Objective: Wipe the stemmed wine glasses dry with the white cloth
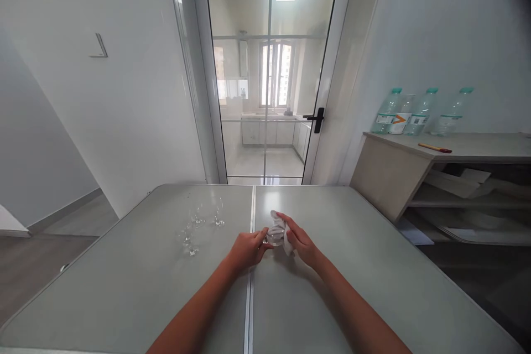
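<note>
Over the middle of the table, my left hand [248,249] is closed on a small clear glass [274,241], pinching it at its left side. My right hand [302,243] grips a white cloth [289,245], which lies against the right side of the glass. A bunched part of the cloth shows in or behind the glass; I cannot tell which. To the left of my hands stand several small clear glasses [219,220], their outlines faint against the tabletop.
The grey-green table [124,298] has a metal seam [250,310] down its middle. At the right, a shelf unit [394,171] carries several plastic bottles [421,113] and a thin stick-like item [435,147]. Beyond the table is a glass door [269,149] with a black handle [318,120].
</note>
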A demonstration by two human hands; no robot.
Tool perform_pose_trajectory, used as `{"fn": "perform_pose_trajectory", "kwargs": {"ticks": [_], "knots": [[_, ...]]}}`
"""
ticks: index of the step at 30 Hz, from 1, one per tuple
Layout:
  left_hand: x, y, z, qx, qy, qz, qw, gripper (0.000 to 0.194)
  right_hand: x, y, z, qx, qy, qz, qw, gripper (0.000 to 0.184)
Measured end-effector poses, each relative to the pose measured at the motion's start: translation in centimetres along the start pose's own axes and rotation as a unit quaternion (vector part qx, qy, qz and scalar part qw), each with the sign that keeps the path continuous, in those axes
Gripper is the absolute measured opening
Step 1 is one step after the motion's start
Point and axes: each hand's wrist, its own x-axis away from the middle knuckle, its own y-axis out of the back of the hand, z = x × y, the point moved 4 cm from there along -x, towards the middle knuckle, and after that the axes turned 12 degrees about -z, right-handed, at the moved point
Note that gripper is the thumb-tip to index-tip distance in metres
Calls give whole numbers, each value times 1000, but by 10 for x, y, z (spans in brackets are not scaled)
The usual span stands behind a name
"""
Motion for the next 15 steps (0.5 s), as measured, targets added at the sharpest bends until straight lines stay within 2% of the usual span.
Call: {"fn": "perform_pose_trajectory", "kwargs": {"ticks": [4, 8, 10, 12, 15], "knots": [[1, 4, 4, -1, 6, -3, 1000, 43, -2, -8, -11, 19, -13, -5, 1000, 65], [-1, 11, 8, 5, 15, -4, 1000, 42, -3, -6, -6, -26, -48, -24, 998, 63], [-2, 11, 8, 10, 12, -9, 1000, 44, -3, -1, -3, -42, -45, -37, 997, 61], [-2, 10, 6, 22, 3, -9, 1000, 45, -2, 1, -2, -22, -19, -44, 999, 61], [-1, 9, 2, 37, -19, -10, 999, 44, 1, -5, -8, 40, -15, -14, 999, 64]]}}
